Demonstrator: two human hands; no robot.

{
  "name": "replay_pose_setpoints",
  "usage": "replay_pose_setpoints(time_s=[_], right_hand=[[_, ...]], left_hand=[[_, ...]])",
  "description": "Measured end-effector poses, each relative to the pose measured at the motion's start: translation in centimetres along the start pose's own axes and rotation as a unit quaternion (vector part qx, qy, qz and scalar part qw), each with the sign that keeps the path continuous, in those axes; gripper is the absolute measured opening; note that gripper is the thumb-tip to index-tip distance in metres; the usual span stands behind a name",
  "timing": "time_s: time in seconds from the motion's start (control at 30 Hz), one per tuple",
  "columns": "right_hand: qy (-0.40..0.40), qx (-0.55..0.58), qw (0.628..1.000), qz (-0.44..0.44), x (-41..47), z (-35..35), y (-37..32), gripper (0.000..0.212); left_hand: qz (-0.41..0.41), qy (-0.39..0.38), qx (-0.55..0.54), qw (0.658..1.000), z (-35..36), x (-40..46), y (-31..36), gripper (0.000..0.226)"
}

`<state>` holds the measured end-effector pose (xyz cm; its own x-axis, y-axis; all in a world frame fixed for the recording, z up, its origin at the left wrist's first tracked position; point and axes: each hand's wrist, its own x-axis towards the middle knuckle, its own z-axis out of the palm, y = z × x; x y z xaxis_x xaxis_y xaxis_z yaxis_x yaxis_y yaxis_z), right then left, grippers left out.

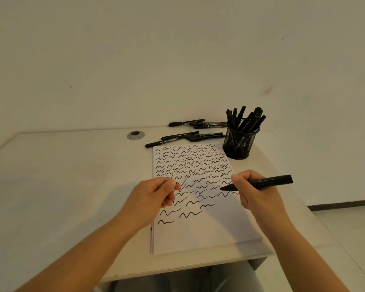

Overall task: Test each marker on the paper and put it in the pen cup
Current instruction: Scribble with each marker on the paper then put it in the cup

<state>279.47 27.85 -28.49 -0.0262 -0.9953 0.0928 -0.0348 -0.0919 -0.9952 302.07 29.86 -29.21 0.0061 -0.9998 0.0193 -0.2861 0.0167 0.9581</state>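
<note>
Both forearms reach in from the bottom edge over the pale surface (61, 175), meeting above the paper (198, 234). Over the right side of the paper, the right hand (253, 192) holds a black marker (270, 181), fingers clamped around its barrel; the uncapped tip points left and hangs just above the sheet, though whether it touches cannot be told. The marker is matte black with faint print along its barrel, its blunt rear end aimed right. Over the paper's left edge, the left hand (156, 192) has its fingers curled together, thumb against fingertips; whether they pinch something small cannot be told. The paper is white and covered from its far edge to past the middle with rows of short black squiggles. Just beyond the paper's far right corner stands the pen cup (239, 144), a black wire-mesh cylinder packed with black markers leaning at various angles. Beyond the paper's far edge lie loose markers (185, 135) in two rough clusters, with a round grey grommet (135, 135) to their left.
</note>
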Motion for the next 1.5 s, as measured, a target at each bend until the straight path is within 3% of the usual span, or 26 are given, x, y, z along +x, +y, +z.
replay_pose_setpoints(time_s=[0.2,0.4,0.57,0.77,1.03,1.37,1.5], right_hand=[[-0.04,-0.014,0.999,-0.023,-0.6,-0.6,0.8,0.008],[0.053,-0.057,0.996,-0.033,-1.2,-1.7,3.1,0.016],[0.008,-0.099,0.994,-0.04,-0.8,-1.2,3.5,0.014],[0.039,-0.119,0.991,-0.037,-0.1,-1.4,3.7,0.021],[-0.017,-0.168,0.984,-0.061,-0.6,-0.9,3.2,0.017],[0.074,-0.183,0.979,-0.051,-0.7,-1.5,3.8,0.02],[0.185,-0.154,0.966,-0.09,-0.6,-2.5,3.6,0.018]], left_hand=[[0.063,-0.001,0.11,0.992,1.4,1.6,0.0,0.019],[0.072,-0.002,0.191,0.979,2.6,2.1,-1.8,0.016],[0.093,-0.005,0.198,0.976,2.7,2.2,-2.1,0.016],[0.106,-0.004,0.198,0.974,2.6,2.3,-2.1,0.014],[0.109,-0.003,0.2,0.974,2.6,2.2,-2.3,0.013],[0.107,-0.004,0.198,0.974,2.6,2.2,-2.4,0.015],[0.111,-0.004,0.191,0.975,2.6,2.2,-2.5,0.014]])
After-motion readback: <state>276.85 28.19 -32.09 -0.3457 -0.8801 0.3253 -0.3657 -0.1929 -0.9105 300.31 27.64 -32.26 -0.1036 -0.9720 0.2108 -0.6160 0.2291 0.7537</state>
